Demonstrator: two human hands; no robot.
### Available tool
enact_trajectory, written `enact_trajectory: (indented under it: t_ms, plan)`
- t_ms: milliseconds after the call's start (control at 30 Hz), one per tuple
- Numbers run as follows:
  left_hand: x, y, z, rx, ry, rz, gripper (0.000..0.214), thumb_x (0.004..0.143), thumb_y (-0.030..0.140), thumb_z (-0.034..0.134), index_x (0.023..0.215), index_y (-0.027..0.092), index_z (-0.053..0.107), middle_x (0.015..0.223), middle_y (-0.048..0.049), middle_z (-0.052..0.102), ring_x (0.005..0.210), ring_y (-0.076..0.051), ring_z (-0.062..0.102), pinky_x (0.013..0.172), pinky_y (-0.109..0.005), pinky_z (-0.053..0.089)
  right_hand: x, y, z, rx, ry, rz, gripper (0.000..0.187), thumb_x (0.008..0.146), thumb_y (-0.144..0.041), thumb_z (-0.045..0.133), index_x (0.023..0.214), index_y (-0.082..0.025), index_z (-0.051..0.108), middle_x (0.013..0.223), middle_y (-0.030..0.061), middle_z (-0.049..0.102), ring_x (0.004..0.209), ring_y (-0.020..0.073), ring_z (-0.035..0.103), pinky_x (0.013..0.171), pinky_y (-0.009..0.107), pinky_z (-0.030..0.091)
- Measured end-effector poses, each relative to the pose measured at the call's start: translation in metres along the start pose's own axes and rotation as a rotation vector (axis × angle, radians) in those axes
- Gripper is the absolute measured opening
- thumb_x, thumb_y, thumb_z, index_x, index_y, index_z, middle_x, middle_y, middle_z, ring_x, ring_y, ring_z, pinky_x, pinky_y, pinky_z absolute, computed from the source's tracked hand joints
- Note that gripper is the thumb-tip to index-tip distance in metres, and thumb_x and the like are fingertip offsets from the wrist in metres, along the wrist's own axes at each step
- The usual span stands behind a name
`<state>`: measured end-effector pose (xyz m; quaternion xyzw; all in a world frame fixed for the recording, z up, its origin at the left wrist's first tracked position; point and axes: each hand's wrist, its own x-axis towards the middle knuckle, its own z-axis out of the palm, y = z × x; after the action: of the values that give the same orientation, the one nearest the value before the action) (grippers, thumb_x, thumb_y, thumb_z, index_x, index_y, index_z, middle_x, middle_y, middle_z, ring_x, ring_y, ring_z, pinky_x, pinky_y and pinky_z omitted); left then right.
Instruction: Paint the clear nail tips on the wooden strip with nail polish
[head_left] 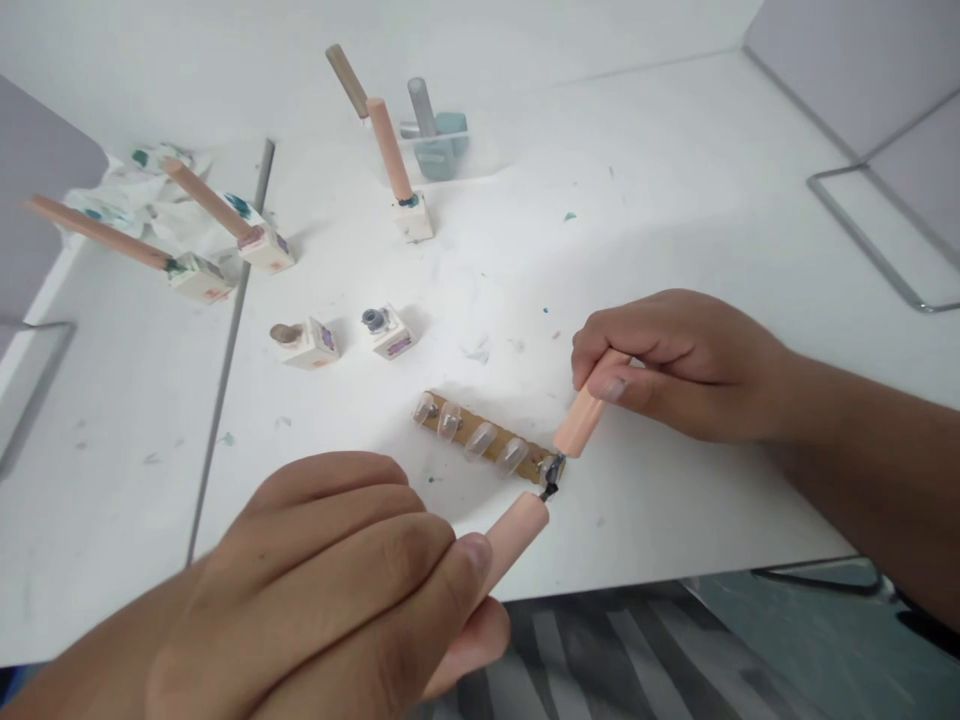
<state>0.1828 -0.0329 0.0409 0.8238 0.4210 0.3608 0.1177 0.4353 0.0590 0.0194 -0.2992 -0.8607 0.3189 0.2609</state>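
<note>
My left hand (360, 590) is closed round a peach-capped nail polish brush (516, 528), its dark tip pointing up and right. My right hand (675, 365) pinches a second peach-capped nail polish brush (589, 415), tilted down and left. Their bristle ends meet at the right end of a brown strip (495, 426), close to or touching the last false nail there; I cannot tell which. Several clear false nails (480, 438) sit along this strip. Beyond it stand two uncapped white nail polish bottles, one with a grey neck (388, 335), the other with a beige one (311, 343).
White bottles with long peach caps stand at the back (412, 218) and left (199, 278). Behind them are a clear tray (480, 155) holding teal bottles (435, 155) and crumpled, stained tissues (124, 200). A metal handle (862, 245) juts out at right. The table's front edge is near me.
</note>
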Motion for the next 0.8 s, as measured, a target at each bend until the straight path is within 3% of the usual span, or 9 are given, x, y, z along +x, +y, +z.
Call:
enact_trajectory:
  t_ms: [167,467,667,800]
  plan:
    - [-0.001,0.000,0.001,-0.004,0.017,0.005,0.010,0.090,0.026,0.068,0.082,0.020,0.069,0.066,0.0050,0.069,0.067,-0.012,0.063,0.074,-0.040,0.056,-0.001,-0.002,-0.001,0.077,0.053,0.034,0.027,0.096,-0.030,0.051,0.075,-0.016,0.059,0.057,-0.0039,0.053,0.048,0.0060,0.044,0.045,0.022,0.032]
    - [0.001,-0.003,0.004,0.009,0.046,0.047,0.011,0.092,0.026,0.066,0.083,0.021,0.071,0.067,0.0058,0.071,0.069,-0.013,0.065,0.075,-0.040,0.056,0.000,-0.002,0.000,0.056,0.001,0.049,0.027,0.096,-0.029,0.050,0.075,-0.016,0.059,0.056,-0.0042,0.053,0.047,0.0057,0.044,0.045,0.021,0.031]
    - [0.003,-0.013,0.000,0.017,-0.057,0.180,0.008,0.092,0.024,0.065,0.088,0.019,0.070,0.067,0.0050,0.071,0.064,-0.012,0.065,0.069,-0.038,0.058,0.000,-0.002,0.000,-0.004,-0.015,0.027,0.025,0.096,-0.029,0.051,0.075,-0.016,0.058,0.055,-0.0047,0.053,0.047,0.0058,0.042,0.047,0.022,0.030]
    - [0.012,-0.014,-0.002,0.039,-0.069,0.225,0.016,0.094,0.023,0.062,0.081,0.017,0.068,0.059,0.0029,0.070,0.059,-0.013,0.067,0.062,-0.035,0.059,-0.001,-0.003,-0.001,0.081,0.028,0.085,0.028,0.097,-0.031,0.049,0.075,-0.017,0.058,0.058,-0.0044,0.051,0.048,0.0066,0.043,0.047,0.024,0.029]
